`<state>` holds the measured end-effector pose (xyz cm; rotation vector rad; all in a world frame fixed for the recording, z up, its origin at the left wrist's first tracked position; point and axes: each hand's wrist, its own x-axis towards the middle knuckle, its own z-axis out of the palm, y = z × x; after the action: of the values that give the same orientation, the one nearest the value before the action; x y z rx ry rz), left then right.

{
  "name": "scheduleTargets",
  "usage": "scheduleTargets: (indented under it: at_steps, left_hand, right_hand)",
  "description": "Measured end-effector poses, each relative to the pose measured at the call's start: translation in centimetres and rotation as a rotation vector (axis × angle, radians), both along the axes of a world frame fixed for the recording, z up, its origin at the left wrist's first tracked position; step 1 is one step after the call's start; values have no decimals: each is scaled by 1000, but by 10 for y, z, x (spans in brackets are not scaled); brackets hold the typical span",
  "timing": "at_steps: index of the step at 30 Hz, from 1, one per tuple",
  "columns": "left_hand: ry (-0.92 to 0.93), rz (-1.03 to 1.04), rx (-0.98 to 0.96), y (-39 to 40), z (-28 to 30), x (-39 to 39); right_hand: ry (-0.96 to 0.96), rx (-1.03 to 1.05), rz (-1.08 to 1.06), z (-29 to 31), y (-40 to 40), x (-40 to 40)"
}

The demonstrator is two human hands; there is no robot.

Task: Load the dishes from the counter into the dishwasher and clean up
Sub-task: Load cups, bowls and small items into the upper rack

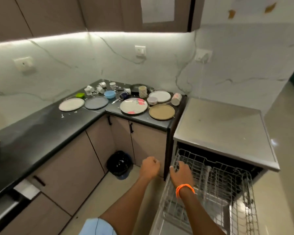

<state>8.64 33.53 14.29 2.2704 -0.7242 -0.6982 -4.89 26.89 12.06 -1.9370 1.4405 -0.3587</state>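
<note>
The dishwasher [226, 133] stands open at the right, its wire upper rack [219, 177] pulled out with no dishes in it. My right hand [181, 172] rests on the rack's left front corner, fingers spread over the wires. In the air beside the cabinet, my left hand [150, 166] is curled into a fist and holds nothing. On the black counter's [41, 133] far corner lie a white plate [71, 104], a grey plate [96, 102], a flowered plate [134, 106], a tan plate [162, 111], another white plate [159, 96], a blue bowl [109, 94] and several cups [176, 99].
A black-lined waste bin [120, 164] stands on the floor in the cabinet corner, left of my hands. A dark pan [136, 88] sits behind the cups. Wall sockets [140, 50] are set in the marble backsplash. The dishwasher's lowered door [168, 224] fills the floor at bottom right.
</note>
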Motion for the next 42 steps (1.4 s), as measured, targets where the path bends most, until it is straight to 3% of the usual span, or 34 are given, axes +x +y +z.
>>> scheduleTargets:
  at_steps: [11, 20, 30, 36, 42]
  left_hand:
    - [-78, 14, -105, 32, 78, 185]
    - [-80, 72, -138, 27, 95, 307]
    - [-53, 25, -94, -65, 79, 385]
    - [-68, -114, -13, -164, 66, 425]
    - [-86, -128, -28, -264, 80, 459]
  right_hand:
    - [-80, -95, 37, 69, 4, 178]
    - [-83, -122, 79, 89, -2, 290]
    - [-83, -110, 34, 69, -97, 367]
    - [-77, -89, -39, 58, -189, 407]
    - [-64, -101, -109, 68, -283, 444]
